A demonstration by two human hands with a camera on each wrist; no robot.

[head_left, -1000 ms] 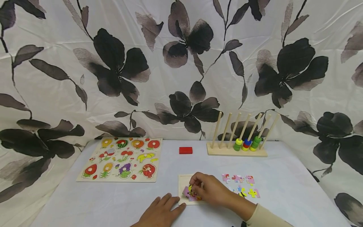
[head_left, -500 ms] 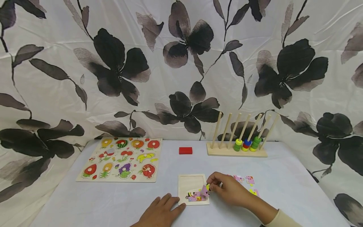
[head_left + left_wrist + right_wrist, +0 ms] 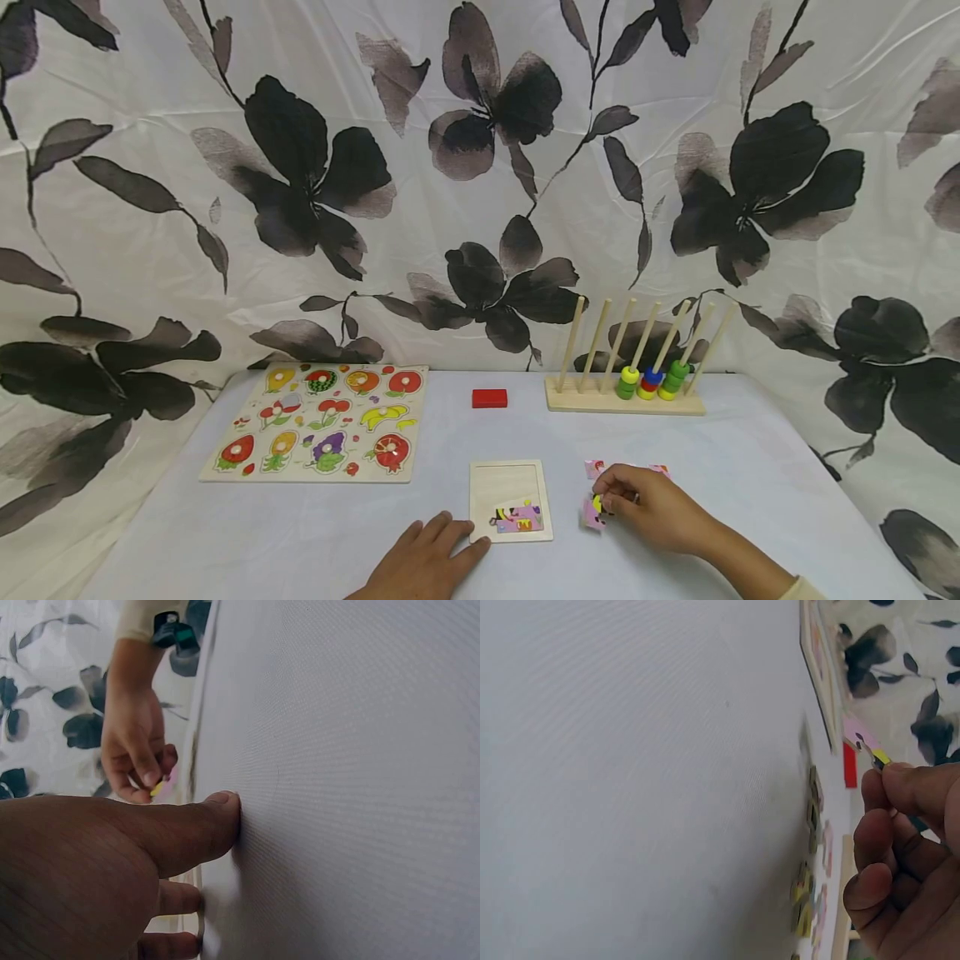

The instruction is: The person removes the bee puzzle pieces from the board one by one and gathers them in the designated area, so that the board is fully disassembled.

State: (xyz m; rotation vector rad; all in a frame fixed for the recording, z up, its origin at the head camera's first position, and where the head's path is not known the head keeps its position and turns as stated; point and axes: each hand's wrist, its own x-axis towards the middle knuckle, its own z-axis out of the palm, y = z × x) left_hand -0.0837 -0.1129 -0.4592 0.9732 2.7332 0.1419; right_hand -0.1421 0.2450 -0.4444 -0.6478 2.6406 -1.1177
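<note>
My right hand (image 3: 663, 508) pinches a pink and yellow jigsaw piece (image 3: 592, 513) between thumb and forefinger, to the right of the puzzle tray. In the right wrist view this piece (image 3: 862, 733) sticks out past the fingertips. The shallow wooden puzzle tray (image 3: 483, 483) has several joined pieces (image 3: 519, 521) along its bottom right. With fingers spread, my left hand (image 3: 423, 554) rests on the table, fingertips and thumb at the tray's lower left edge. More loose pieces (image 3: 593, 469) lie beyond the right hand, partly hidden by it.
A wooden fruit peg board (image 3: 315, 478) lies at the back left. Behind the tray is a red block (image 3: 489, 398). A wooden peg stand (image 3: 566, 403) with coloured rings stands at the back right, before a floral cloth (image 3: 465, 200).
The right hand has carried the jigsaw piece from over the tray rightward to the loose pieces. The joined pieces in the tray are now uncovered. The left hand stays in place.
</note>
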